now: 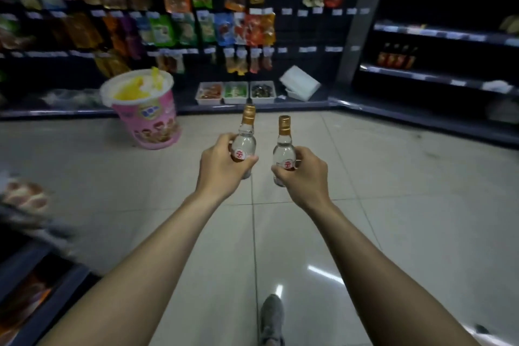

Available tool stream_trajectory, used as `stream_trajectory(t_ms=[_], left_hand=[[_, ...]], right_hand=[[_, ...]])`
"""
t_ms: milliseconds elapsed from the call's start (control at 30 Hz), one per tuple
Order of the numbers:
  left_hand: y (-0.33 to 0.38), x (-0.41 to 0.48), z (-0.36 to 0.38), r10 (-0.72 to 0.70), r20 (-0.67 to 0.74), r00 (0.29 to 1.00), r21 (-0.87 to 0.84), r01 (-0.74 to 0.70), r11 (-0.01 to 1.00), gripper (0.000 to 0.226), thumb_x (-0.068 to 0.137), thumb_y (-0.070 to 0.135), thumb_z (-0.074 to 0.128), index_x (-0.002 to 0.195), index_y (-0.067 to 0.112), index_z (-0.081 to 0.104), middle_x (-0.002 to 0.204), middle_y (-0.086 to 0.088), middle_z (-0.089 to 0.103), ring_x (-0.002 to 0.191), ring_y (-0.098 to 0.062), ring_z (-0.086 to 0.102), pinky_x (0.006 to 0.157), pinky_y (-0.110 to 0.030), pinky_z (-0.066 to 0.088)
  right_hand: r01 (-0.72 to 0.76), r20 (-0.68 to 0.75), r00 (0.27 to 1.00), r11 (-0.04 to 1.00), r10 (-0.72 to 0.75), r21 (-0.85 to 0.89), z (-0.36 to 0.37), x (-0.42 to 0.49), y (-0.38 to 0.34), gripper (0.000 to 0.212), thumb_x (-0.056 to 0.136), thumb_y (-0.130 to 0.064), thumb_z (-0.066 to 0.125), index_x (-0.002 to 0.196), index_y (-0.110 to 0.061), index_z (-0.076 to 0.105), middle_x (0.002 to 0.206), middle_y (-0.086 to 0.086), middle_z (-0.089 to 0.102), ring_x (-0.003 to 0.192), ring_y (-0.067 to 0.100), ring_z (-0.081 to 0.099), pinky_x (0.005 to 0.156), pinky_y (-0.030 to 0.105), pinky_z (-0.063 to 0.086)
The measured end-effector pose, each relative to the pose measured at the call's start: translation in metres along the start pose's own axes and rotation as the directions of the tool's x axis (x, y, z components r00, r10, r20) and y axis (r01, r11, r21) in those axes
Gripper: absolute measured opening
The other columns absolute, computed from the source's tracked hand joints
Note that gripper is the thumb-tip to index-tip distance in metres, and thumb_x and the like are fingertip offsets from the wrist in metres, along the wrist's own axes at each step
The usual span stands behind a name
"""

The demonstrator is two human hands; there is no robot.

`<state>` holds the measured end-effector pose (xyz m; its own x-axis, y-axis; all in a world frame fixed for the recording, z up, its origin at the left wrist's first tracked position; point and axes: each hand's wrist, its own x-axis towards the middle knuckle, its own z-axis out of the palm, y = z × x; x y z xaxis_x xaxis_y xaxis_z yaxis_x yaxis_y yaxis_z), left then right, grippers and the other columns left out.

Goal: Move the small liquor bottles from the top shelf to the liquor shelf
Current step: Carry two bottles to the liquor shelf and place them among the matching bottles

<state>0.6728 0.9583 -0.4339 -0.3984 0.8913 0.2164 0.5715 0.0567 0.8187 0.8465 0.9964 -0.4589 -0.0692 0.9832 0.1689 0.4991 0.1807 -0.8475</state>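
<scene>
My left hand (220, 168) grips a small clear liquor bottle (245, 136) with a gold cap and a red-and-white label, held upright over the tiled floor. A second small liquor bottle (284, 146) of the same kind stands upright in my right hand (304, 174). Both bottles are side by side at the centre of the head view, a short gap between them. Dark shelves (438, 76) at the right carry a few brown bottles (396, 57).
A big pink snack tub (146, 109) stands on the floor ahead left. Hanging snack packets fill the back wall (179, 8), with white trays (235, 92) and a white box (300, 82) below. A low shelf edge (42, 303) is at my lower left; my grey shoe (271, 317) is below.
</scene>
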Motion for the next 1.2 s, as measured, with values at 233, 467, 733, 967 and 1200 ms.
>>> stream_trajectory(t_ms=[233, 467, 733, 967, 1200], left_hand=[[0.068, 0.15, 0.185, 0.006, 0.221, 0.975, -0.081, 0.012, 0.997, 0.058, 0.074, 0.04, 0.086, 0.123, 0.03, 0.057, 0.099, 0.011, 0.069, 0.084, -0.009, 0.07, 0.072, -0.033, 0.063], [0.144, 0.256, 0.343, 0.056, 0.319, 0.946, -0.152, -0.008, 0.988, 0.058, 0.075, 0.034, 0.087, 0.125, 0.023, 0.059, 0.097, 0.008, 0.07, 0.072, -0.006, 0.071, 0.062, -0.031, 0.064], [0.247, 0.38, 0.555, 0.111, 0.318, 0.941, -0.176, -0.056, 0.983, 0.062, 0.074, 0.036, 0.087, 0.128, 0.023, 0.059, 0.103, 0.009, 0.068, 0.086, -0.006, 0.067, 0.073, -0.022, 0.058], [0.345, 0.485, 0.718, 0.134, 0.324, 0.937, -0.159, -0.086, 0.984, 0.066, 0.073, 0.041, 0.088, 0.129, 0.024, 0.059, 0.103, 0.014, 0.066, 0.086, -0.002, 0.063, 0.073, -0.016, 0.05], [0.423, 0.61, 0.879, 0.164, 0.276, 0.947, -0.165, -0.122, 0.979, 0.056, 0.068, 0.043, 0.09, 0.116, 0.026, 0.064, 0.087, 0.018, 0.067, 0.08, 0.004, 0.065, 0.069, -0.016, 0.051]], right_hand=[[-0.112, -0.167, 0.981, 0.992, 0.101, -0.06, -0.098, 0.181, 0.082, 0.032, 0.076, -0.025, 0.085, 0.096, -0.034, 0.062, 0.087, -0.01, 0.072, 0.075, 0.011, 0.072, 0.067, 0.037, 0.065], [-0.216, -0.331, 0.922, 0.976, 0.198, -0.016, -0.199, 0.316, 0.16, 0.031, 0.075, -0.023, 0.086, 0.085, -0.036, 0.06, 0.084, -0.009, 0.07, 0.074, 0.013, 0.072, 0.064, 0.031, 0.065], [-0.232, -0.391, 0.89, 0.971, 0.234, 0.053, -0.328, 0.5, 0.283, 0.025, 0.077, -0.023, 0.086, 0.094, -0.024, 0.068, 0.082, -0.009, 0.071, 0.071, 0.003, 0.068, 0.055, 0.01, 0.049], [-0.244, -0.395, 0.888, 0.969, 0.237, 0.034, -0.444, 0.66, 0.364, 0.032, 0.079, -0.023, 0.088, 0.102, -0.026, 0.065, 0.084, -0.012, 0.067, 0.074, -0.002, 0.063, 0.054, 0.002, 0.043], [-0.198, -0.405, 0.897, 0.98, 0.179, -0.005, -0.532, 0.84, 0.443, 0.034, 0.079, -0.026, 0.088, 0.098, -0.033, 0.061, 0.089, -0.012, 0.069, 0.081, 0.002, 0.066, 0.069, 0.014, 0.051]])
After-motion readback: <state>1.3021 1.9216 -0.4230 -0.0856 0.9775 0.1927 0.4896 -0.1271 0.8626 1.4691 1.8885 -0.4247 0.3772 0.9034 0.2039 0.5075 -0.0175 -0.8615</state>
